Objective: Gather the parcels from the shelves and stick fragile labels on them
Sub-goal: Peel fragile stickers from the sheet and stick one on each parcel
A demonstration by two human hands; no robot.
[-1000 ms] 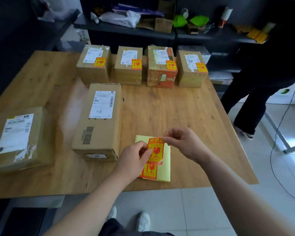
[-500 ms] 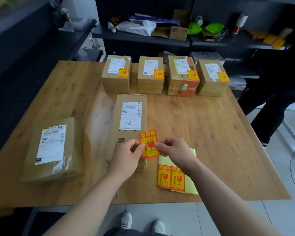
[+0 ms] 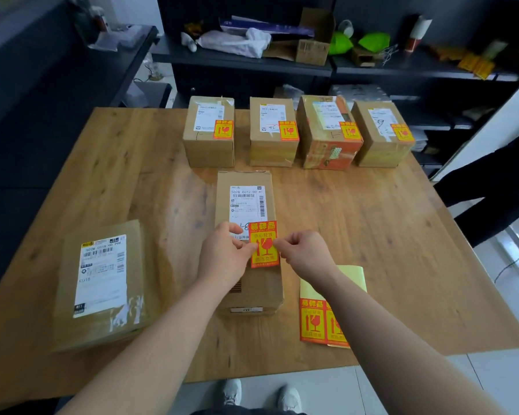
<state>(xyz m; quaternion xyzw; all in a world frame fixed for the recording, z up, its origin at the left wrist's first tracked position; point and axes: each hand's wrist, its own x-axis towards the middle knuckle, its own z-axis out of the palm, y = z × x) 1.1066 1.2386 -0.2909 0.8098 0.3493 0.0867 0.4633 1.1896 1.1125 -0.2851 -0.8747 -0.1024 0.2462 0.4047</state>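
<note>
A red-and-yellow fragile label is pinched at its left edge by my left hand and at its right edge by my right hand. It hangs just over the long cardboard parcel in the table's middle, overlapping the lower right corner of that parcel's white shipping slip. The yellow backing sheet with two more fragile labels lies to the parcel's right, partly under my right forearm. A flat taped parcel with no fragile label lies at the left.
Several labelled parcels stand in a row at the table's far side. Dark shelves with clutter run behind. A person in dark clothes stands at the right by the wooden table.
Both hands lifted one fragile label off the backing sheet and carried it left and forward, over the long parcel. The camera view shifted, so the table sits more centred.
</note>
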